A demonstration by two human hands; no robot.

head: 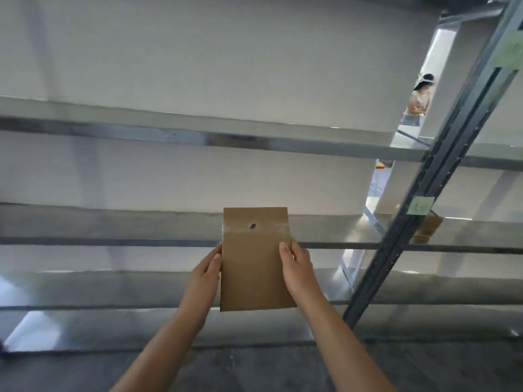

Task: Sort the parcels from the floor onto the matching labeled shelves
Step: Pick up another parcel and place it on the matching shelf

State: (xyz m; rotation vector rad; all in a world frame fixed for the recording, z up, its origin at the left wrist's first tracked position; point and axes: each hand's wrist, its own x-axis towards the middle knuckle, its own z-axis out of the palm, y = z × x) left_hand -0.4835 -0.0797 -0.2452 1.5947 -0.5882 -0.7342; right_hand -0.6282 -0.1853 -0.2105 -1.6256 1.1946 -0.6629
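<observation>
I hold a flat brown cardboard parcel [253, 264] upright in front of the metal shelves, with a clear tape strip and a small dark hole near its top. My left hand [204, 274] grips its left edge and my right hand [297, 268] grips its right edge. Behind the parcel runs a shelf [113, 241] at about hand height, with another shelf [169, 135] above it. A green label [419, 205] sits on the dark upright post [441, 171], and a second green label [509, 50] is higher up; their text is blurred.
Another brown parcel [427, 229] lies on the shelf right of the post. A lower shelf [85, 306] and the grey floor [254, 369] are below my arms. A person [421, 94] is visible far off through a gap. A white wall backs the shelves.
</observation>
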